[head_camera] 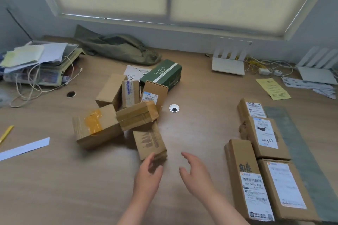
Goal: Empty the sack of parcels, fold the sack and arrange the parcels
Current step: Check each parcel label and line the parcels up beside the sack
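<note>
At the near end of the loose pile, the step in hand is picking the nearest parcel (149, 140) for the sorted block (265, 137) on the right. Left hand (148, 171) is at its near end, fingers apart and lightly curved, nothing clamped yet; can't tell if they touch the cardboard. Right hand (196, 173) hovers just beside, fingers spread, holding nothing. Sack (117, 47) lies crumpled at the back of the bench (192, 129) by the wall. It looks emptied but is not folded.

Notes for the grab:
- Taped box (137, 116) leans on the far end of that parcel. Lift straight up and it probably tips or slides toward the yellow-taped box (95, 126). Better to draw the parcel toward the body first, low on the bench, then lift.
- Grip across the short sides, one hand per side. The near edge looks soft, so squeeze the faces, not the corner.
- Sorted block sits label-up, edges touching. Check for a label and turn it up before setting down.
- Free spot looks to be on the block's left. Set down beside it, then nudge flush.
</note>
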Motion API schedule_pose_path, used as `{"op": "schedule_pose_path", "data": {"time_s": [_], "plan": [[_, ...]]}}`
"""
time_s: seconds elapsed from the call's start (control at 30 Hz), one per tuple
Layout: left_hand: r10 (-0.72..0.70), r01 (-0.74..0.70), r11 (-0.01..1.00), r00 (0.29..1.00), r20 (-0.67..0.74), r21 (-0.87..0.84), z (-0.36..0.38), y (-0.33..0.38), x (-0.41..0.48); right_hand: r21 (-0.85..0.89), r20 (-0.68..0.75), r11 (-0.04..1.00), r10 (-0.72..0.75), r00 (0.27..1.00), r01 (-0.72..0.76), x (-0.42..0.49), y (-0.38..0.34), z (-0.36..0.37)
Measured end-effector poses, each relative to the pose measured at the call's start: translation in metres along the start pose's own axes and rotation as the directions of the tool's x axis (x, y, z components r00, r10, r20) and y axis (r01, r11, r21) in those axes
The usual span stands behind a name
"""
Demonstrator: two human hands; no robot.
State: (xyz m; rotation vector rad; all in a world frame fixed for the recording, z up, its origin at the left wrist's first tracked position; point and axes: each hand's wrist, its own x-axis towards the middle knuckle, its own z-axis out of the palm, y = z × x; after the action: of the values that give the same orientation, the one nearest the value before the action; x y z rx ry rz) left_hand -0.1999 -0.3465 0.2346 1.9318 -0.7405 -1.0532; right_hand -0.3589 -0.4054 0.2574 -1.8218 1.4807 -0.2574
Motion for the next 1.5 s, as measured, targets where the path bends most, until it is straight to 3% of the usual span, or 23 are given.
{"op": "schedule_pose_path", "data": {"time_s": [0.13,0.4,0.53,0.63,1.03,1.2,1.37,1.5], "plan": [[-0.011,0.009,1.0,0.995,-0.094,-0.021,-0.045,-0.007,0.025,0.051,0.036,0.996,0.072,0.997,-0.074,0.027,-0.04,0.023],[-0.14,0.15,0.987,0.978,0.153,-0.054,-0.076,-0.002,0.067,0.193,0.051,0.954,0.225,0.973,-0.231,0.059,-0.089,0.052],[-0.061,0.086,0.993,0.959,0.276,-0.08,-0.074,-0.002,0.07,0.254,0.016,0.937,0.243,0.97,-0.239,0.058,-0.091,0.063],[-0.08,0.106,0.991,0.957,0.28,-0.076,-0.078,-0.008,0.066,0.293,0.006,0.925,0.25,0.968,-0.241,0.049,-0.09,0.066],[-0.158,0.182,0.976,0.971,0.178,-0.124,-0.067,-0.002,0.021,0.456,-0.171,0.875,0.266,0.949,-0.164,0.001,-0.066,0.061],[-0.071,0.104,0.977,0.982,0.176,-0.185,-0.058,0.02,0.005,0.523,-0.182,0.846,0.23,0.956,-0.104,-0.019,-0.061,0.036],[0.059,0.017,0.946,0.973,0.223,-0.324,-0.054,0.038,-0.007,0.733,-0.122,0.681,0.14,0.983,-0.006,-0.031,-0.06,0.007],[0.153,-0.022,0.922,0.938,0.311,-0.386,-0.051,0.049,-0.013,0.717,-0.19,0.693,0.088,0.978,0.077,-0.031,-0.065,-0.006]]}}
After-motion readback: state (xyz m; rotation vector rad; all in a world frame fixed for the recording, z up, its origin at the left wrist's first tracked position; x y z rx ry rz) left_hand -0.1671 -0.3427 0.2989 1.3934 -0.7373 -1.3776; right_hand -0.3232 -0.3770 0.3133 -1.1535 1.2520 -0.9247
